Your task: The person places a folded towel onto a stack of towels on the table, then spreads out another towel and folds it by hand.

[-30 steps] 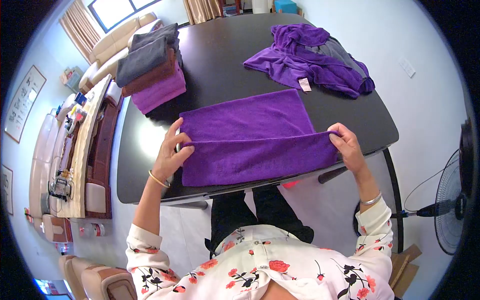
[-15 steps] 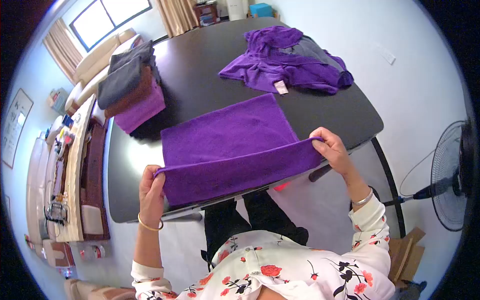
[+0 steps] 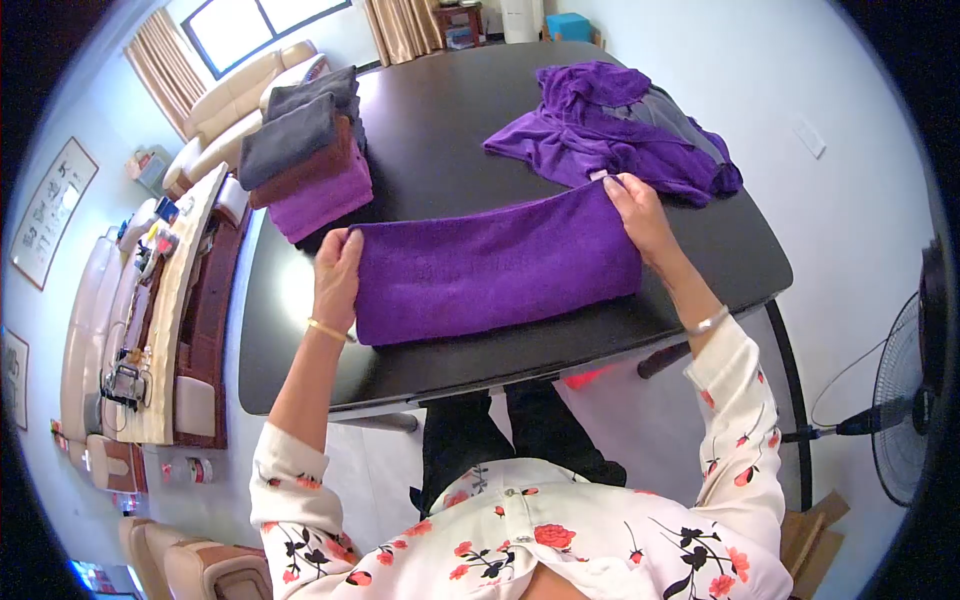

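Note:
A purple towel (image 3: 495, 275) lies folded into a wide band near the front edge of the dark table (image 3: 440, 130). My left hand (image 3: 338, 280) pinches its far left corner between thumb and fingers. At the far right corner my right hand (image 3: 645, 218) grips the towel the same way. Beyond my left hand stands a stack of folded towels, with dark grey towels (image 3: 288, 140) on top, a brown towel (image 3: 305, 175) in the middle and a lighter purple towel (image 3: 325, 203) below. Past my right hand sits a loose heap of purple cloths (image 3: 610, 125) with some grey.
A standing fan (image 3: 900, 400) is at the right, beside the table. To the left are a long wooden table (image 3: 170, 310) with items on it and beige sofas (image 3: 235, 90). Cardboard (image 3: 812, 545) leans low at the right.
Both hands have moved away from me, carrying the towel's near edge over to its far edge. The towel is now a narrower folded band. The view has shifted slightly.

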The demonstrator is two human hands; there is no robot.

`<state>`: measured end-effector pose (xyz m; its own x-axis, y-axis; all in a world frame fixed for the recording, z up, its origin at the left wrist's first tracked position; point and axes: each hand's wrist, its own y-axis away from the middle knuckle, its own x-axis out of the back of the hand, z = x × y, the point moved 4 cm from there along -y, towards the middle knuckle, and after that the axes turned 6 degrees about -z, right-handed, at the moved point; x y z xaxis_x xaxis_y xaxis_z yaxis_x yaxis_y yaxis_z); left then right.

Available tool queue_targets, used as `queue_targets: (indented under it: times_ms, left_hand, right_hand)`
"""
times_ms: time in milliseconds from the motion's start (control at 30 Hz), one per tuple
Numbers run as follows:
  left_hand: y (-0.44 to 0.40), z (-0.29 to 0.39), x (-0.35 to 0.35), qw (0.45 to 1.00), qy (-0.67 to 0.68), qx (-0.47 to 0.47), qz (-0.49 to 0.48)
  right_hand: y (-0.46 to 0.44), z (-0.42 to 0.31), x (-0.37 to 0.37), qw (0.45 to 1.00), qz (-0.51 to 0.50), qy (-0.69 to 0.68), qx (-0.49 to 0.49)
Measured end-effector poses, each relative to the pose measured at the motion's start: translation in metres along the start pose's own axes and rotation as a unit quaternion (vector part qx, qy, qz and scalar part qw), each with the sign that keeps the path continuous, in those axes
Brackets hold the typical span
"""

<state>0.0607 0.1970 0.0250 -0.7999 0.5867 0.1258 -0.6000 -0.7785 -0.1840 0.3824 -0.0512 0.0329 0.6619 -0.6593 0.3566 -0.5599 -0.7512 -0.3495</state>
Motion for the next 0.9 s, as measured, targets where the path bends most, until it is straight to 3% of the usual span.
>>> queue_targets:
  times_ms: [67, 133, 267, 333, 467, 533, 600, 667, 733, 800, 833, 900]
  left_hand:
    - [-0.014, -0.023, 0.004, 0.994, -0.107, -0.022, 0.026]
    - [-0.022, -0.045, 0.011, 0.975, -0.216, -0.036, 0.026]
    - [-0.02, -0.038, 0.014, 0.978, -0.209, 0.001, 0.011]
    - [-0.024, -0.049, 0.021, 0.97, -0.24, 0.027, -0.009]
    - [-0.03, -0.051, 0.027, 0.95, -0.308, -0.043, 0.007]
    - [-0.009, -0.008, 0.008, 0.836, -0.475, -0.264, 0.079]
    - [0.002, 0.02, -0.021, 0.845, -0.465, -0.262, 0.019]
    - [0.014, 0.04, -0.058, 0.842, -0.462, -0.277, -0.018]
    - [0.023, 0.047, -0.099, 0.789, -0.529, -0.291, -0.115]
    - [0.028, 0.037, -0.124, 0.786, -0.533, -0.26, -0.174]
    - [0.029, 0.028, -0.13, 0.779, -0.538, -0.226, -0.229]
    - [0.025, 0.009, -0.124, 0.769, -0.553, -0.2, -0.252]
  right_hand:
    - [-0.019, 0.031, -0.013, 0.998, 0.02, -0.03, 0.048]
    - [-0.032, 0.066, -0.012, 0.999, -0.005, 0.037, 0.029]
    - [-0.028, 0.068, -0.016, 0.995, -0.019, 0.097, 0.001]
    - [-0.023, 0.068, -0.014, 0.999, 0.022, 0.032, -0.013]
    - [-0.008, 0.03, 0.0, 0.984, 0.05, 0.172, 0.013]
    - [0.004, -0.007, -0.007, 0.962, 0.02, 0.258, 0.087]
    - [0.019, -0.039, -0.024, 0.922, -0.038, 0.306, 0.234]
    - [0.028, -0.06, -0.048, 0.908, -0.115, 0.282, 0.286]
    - [0.031, -0.062, -0.071, 0.876, -0.159, 0.328, 0.317]
    - [0.03, -0.05, -0.079, 0.877, -0.196, 0.327, 0.291]
    - [0.027, -0.037, -0.082, 0.877, -0.219, 0.349, 0.246]
    - [0.021, -0.008, -0.077, 0.868, -0.274, 0.389, 0.14]
